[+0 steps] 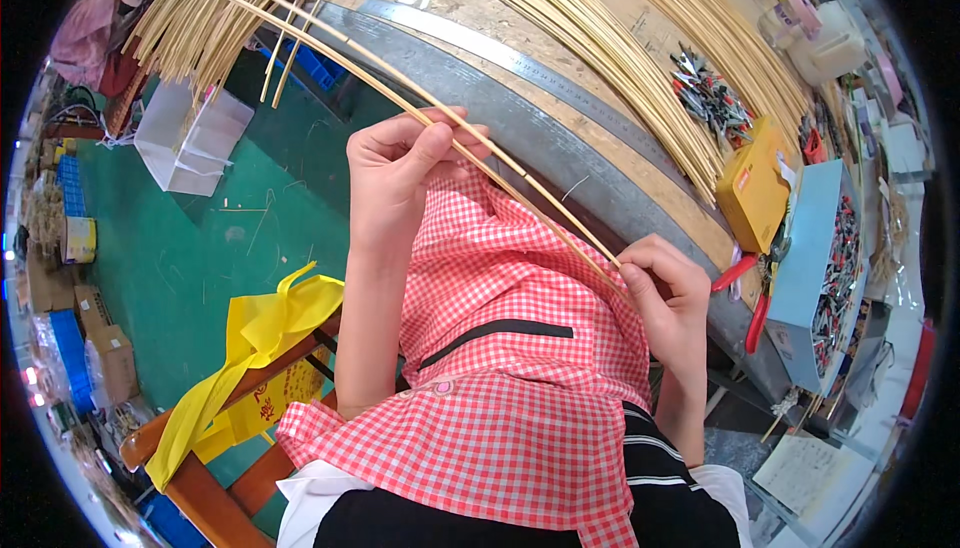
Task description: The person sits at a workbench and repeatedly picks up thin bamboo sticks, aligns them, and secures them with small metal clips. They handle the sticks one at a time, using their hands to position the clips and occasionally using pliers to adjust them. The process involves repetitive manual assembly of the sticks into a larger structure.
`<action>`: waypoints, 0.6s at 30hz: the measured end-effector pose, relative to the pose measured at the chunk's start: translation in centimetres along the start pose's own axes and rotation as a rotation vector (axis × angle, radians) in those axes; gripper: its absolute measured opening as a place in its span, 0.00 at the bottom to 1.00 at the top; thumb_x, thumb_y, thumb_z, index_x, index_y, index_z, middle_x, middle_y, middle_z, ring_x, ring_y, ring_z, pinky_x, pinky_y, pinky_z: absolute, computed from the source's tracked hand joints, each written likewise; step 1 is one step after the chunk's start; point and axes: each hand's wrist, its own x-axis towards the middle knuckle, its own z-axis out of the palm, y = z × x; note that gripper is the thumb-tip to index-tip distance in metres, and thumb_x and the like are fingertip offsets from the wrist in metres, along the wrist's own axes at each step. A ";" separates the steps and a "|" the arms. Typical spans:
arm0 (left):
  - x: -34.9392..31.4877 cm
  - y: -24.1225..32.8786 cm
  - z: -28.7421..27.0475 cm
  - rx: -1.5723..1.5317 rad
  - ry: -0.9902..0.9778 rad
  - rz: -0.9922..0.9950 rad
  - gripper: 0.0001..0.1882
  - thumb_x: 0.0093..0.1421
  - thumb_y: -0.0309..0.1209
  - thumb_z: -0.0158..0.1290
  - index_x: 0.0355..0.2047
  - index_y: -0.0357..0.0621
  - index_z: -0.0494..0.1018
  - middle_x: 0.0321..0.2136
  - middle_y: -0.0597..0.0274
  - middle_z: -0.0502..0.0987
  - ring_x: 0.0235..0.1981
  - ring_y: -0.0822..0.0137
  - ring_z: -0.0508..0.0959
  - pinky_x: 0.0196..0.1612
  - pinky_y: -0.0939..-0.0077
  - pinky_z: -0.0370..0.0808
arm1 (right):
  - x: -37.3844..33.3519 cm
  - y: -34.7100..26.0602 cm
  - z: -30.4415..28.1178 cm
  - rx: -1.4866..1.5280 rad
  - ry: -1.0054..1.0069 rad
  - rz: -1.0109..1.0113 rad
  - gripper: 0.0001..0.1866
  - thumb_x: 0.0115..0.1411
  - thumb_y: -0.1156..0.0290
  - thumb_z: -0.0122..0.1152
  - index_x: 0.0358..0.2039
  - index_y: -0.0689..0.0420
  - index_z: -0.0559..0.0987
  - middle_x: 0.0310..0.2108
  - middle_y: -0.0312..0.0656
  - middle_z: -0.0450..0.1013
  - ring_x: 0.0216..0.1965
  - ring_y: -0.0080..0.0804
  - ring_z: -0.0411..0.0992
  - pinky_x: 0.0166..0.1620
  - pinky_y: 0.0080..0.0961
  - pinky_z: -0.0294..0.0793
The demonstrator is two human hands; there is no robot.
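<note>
You are holding two thin sticks (526,177) slantwise before the workbench (560,143), their far ends reaching past its left end. Your left hand (405,163) is pinching them partway along; your right hand (675,293) is pinching at their near end, whether both I cannot tell. A metal ruler (520,68) is lying on the workbench.

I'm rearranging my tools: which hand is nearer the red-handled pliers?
Right. The right hand is just left of the red-handled pliers, not touching them; the left hand is much farther left.
</note>
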 end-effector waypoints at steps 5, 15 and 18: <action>0.1 -0.1 0.1 0.027 0.024 -0.009 0.09 0.59 0.25 0.54 0.34 0.28 0.76 0.29 0.47 0.80 0.32 0.59 0.83 0.27 0.79 0.81 | 0.0 0.1 0.1 -0.030 -0.045 -0.037 0.03 0.55 0.82 0.54 0.29 0.67 0.75 0.24 0.44 0.70 0.26 0.31 0.69 0.31 0.23 0.66; 0.0 -0.1 -0.2 0.011 0.003 -0.021 0.09 0.59 0.26 0.55 0.34 0.28 0.76 0.29 0.47 0.80 0.31 0.61 0.83 0.27 0.80 0.80 | -0.1 0.2 0.5 -0.002 -0.093 0.040 0.03 0.57 0.81 0.52 0.29 0.67 0.75 0.19 0.43 0.67 0.21 0.28 0.66 0.27 0.23 0.64; 0.1 0.0 -0.1 0.015 0.013 -0.025 0.09 0.59 0.26 0.55 0.34 0.28 0.76 0.29 0.47 0.80 0.31 0.61 0.82 0.27 0.80 0.80 | 0.0 0.5 0.5 0.006 -0.108 0.055 0.04 0.57 0.81 0.52 0.29 0.67 0.75 0.19 0.43 0.67 0.21 0.28 0.67 0.27 0.23 0.64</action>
